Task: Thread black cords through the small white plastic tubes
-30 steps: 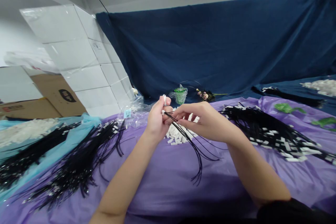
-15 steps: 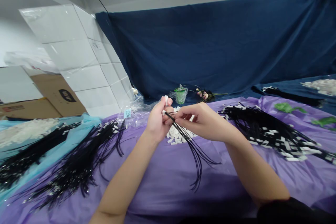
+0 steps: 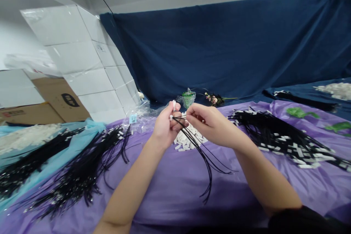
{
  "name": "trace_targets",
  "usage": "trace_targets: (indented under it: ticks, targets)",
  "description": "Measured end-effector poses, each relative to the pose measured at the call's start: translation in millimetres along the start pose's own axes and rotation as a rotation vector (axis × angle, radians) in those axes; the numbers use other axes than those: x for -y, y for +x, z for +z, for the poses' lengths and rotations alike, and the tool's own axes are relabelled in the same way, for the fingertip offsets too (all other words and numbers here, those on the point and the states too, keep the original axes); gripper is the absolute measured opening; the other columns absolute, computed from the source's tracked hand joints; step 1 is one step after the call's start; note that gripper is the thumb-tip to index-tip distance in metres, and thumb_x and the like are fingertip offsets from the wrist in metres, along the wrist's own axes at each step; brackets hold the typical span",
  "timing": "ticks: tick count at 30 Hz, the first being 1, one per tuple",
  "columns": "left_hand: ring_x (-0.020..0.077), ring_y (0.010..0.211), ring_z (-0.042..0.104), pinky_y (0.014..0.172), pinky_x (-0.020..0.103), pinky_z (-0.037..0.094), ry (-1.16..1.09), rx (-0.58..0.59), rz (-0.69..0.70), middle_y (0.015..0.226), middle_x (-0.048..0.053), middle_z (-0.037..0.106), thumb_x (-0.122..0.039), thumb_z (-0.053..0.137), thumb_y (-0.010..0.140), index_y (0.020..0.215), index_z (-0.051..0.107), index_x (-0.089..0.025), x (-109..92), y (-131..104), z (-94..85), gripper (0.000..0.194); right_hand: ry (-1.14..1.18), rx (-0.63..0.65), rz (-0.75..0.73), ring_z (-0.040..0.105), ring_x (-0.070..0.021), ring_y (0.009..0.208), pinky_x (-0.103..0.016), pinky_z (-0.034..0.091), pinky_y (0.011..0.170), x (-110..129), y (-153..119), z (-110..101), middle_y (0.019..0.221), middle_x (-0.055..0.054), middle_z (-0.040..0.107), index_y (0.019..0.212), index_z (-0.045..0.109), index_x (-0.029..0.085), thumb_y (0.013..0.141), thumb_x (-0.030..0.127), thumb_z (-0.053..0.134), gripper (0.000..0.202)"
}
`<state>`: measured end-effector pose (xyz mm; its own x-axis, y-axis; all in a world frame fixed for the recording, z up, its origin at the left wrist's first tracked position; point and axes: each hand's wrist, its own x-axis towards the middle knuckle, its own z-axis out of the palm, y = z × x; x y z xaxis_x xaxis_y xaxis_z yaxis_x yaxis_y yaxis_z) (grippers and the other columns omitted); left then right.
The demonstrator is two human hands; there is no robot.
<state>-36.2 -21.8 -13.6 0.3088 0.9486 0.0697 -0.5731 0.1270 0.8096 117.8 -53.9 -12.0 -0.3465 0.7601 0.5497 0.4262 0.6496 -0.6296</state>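
My left hand [image 3: 165, 124] is closed on several thin black cords [image 3: 206, 164], whose white ends stick out by the thumb. A small white piece [image 3: 174, 105] shows at its thumb and fingertip. From the grip, the cords hang down to the right over the purple sheet. Close by on the right, my right hand [image 3: 210, 122] pinches a thin black cord that runs across from the left hand; its fingertips partly hide the end. Below and behind both hands lies a heap of small white pieces [image 3: 188, 139].
Piles of black cords with white ends lie on the left [image 3: 74, 168] and right [image 3: 282, 139] of the purple sheet [image 3: 164, 190]. White boxes [image 3: 82, 58] are stacked at the back left, before a dark blue curtain [image 3: 219, 51]. A plastic-wrapped green item [image 3: 188, 98] and flowers [image 3: 214, 98] stand behind.
My right hand has shifted slightly up and to the right, away from the left hand. The hanging cords have swung and spread a little. My left hand stays in place.
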Motion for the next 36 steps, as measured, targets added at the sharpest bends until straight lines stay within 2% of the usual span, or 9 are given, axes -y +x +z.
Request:
trace_targets:
  ticks: [3, 10, 14, 18, 22, 27, 31, 34, 36]
  targets:
    - [0.0037, 0.032, 0.023, 0.052, 0.020, 0.047, -0.002, 0.000, -0.045, 0.040, -0.011, 0.019, -0.036, 0.036, 0.100, 0.072, 0.046, -0.018, 0.4, 0.1, -0.8, 0.036, 0.154, -0.027, -0.005, 0.036, -0.0048, 0.048, -0.020, 0.025, 0.045, -3.6, 2.0, -1.4, 0.057, 0.008, 0.043, 0.087, 0.055, 0.019, 0.092, 0.021, 0.051, 0.007]
    - [0.0047, 0.032, 0.023, 0.053, 0.022, 0.048, -0.008, -0.072, -0.076, 0.037, -0.011, 0.020, -0.034, 0.037, 0.100, 0.070, 0.048, -0.017, 1.7, 5.5, -3.5, 0.036, 0.720, 0.079, 0.103, 0.063, -0.0097, 0.057, -0.022, 0.048, 0.045, -11.0, 4.7, -23.8, 0.097, -0.004, 0.066, 0.097, 0.063, 0.018, 0.092, 0.025, 0.047, 0.018]
    - [0.0047, 0.032, 0.022, 0.053, 0.022, 0.048, 0.017, -0.058, -0.049, 0.039, -0.011, 0.020, -0.035, 0.038, 0.100, 0.071, 0.047, -0.017, 4.0, 9.0, -6.1, 0.036, 0.892, 0.083, 0.132, 0.063, -0.0107, 0.054, -0.024, 0.050, 0.043, -15.1, 1.0, -43.4, 0.104, -0.005, 0.069, 0.099, 0.063, 0.019, 0.088, 0.024, 0.051, 0.017]
    - [0.0046, 0.033, 0.021, 0.053, 0.022, 0.047, 0.065, -0.038, -0.013, 0.040, -0.012, 0.019, -0.036, 0.038, 0.100, 0.072, 0.047, -0.018, 7.2, 10.9, -8.5, 0.035, 0.900, -0.078, 0.097, 0.059, -0.0086, 0.051, -0.021, 0.046, 0.039, -16.9, -0.3, -51.2, 0.092, 0.001, 0.067, 0.100, 0.063, 0.023, 0.085, 0.032, 0.063, 0.017]
    - [0.0041, 0.034, 0.020, 0.052, 0.021, 0.045, 0.119, -0.060, 0.019, 0.043, -0.012, 0.018, -0.036, 0.038, 0.100, 0.072, 0.047, -0.018, 8.4, 10.4, -7.3, 0.034, 0.897, -0.392, 0.028, 0.045, -0.0048, 0.044, -0.019, 0.039, 0.040, -18.4, 7.2, -47.3, 0.071, 0.005, 0.053, 0.091, 0.065, 0.027, 0.087, 0.039, 0.064, 0.013]
    - [0.0032, 0.034, 0.020, 0.048, 0.018, 0.041, 0.167, -0.097, 0.087, 0.046, -0.011, 0.019, -0.034, 0.042, 0.098, 0.071, 0.048, -0.017, 10.1, 10.3, -4.8, 0.032, 0.668, -0.726, -0.229, 0.052, -0.0109, 0.063, -0.025, 0.045, 0.055, -26.3, 14.2, -52.7, 0.081, 0.001, 0.052, 0.101, 0.064, 0.036, 0.091, 0.062, 0.048, 0.032]
    - [0.0025, 0.034, 0.019, 0.045, 0.018, 0.039, 0.191, -0.084, 0.140, 0.047, -0.011, 0.021, -0.033, 0.045, 0.097, 0.069, 0.048, -0.016, 12.1, 10.8, -5.0, 0.033, 0.601, -0.645, -0.304, 0.033, -0.0092, 0.047, -0.025, 0.030, 0.042, -25.4, 3.8, -59.4, 0.073, 0.003, 0.047, 0.107, 0.064, 0.043, 0.094, 0.057, 0.047, 0.026]
    - [0.0020, 0.034, 0.019, 0.045, 0.018, 0.039, 0.204, -0.055, 0.150, 0.048, -0.011, 0.022, -0.033, 0.048, 0.095, 0.068, 0.050, -0.016, 12.6, 9.9, -6.1, 0.033, 0.691, -0.507, -0.276, 0.017, -0.0062, 0.040, -0.025, 0.017, 0.036, -18.6, -4.0, -51.2, 0.062, 0.006, 0.040, 0.095, 0.069, 0.037, 0.090, 0.036, 0.061, 0.010]
    - [0.0023, 0.035, 0.020, 0.045, 0.018, 0.038, 0.210, -0.020, 0.152, 0.047, -0.011, 0.022, -0.034, 0.050, 0.094, 0.067, 0.050, -0.016, 12.2, 8.8, -6.7, 0.033, 0.617, -0.432, -0.239, 0.022, -0.0050, 0.040, -0.024, 0.017, 0.038, -13.9, -5.2, -40.3, 0.057, 0.006, 0.041, 0.086, 0.071, 0.030, 0.085, 0.026, 0.067, 0.006]
